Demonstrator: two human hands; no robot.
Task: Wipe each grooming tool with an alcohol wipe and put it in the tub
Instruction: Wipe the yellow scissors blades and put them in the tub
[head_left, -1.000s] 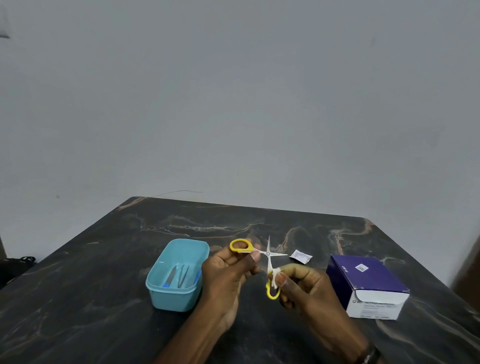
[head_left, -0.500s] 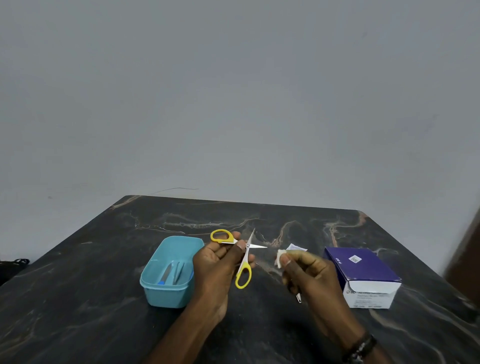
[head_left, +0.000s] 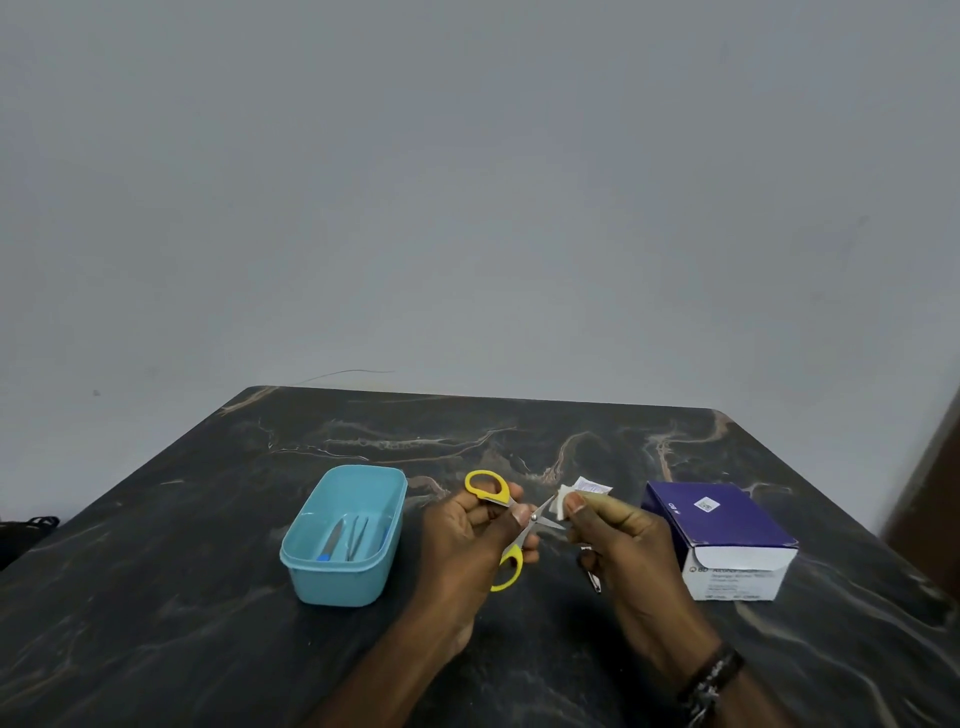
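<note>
the left hand (head_left: 470, 540) grips the open yellow scissors (head_left: 511, 519) just right of the tub (head_left: 311, 564), the right hand (head_left: 618, 540) pinches the wipe (head_left: 563, 503) at a blade, whose bare point could nick a finger.

Plain room, likely a home: bare grey wall (head_left: 467, 182), dark marble-look table (head_left: 156, 597) pushed against it, 1 blue tub (head_left: 311, 577) and 1 purple wipe box (head_left: 727, 525) on top.
</note>
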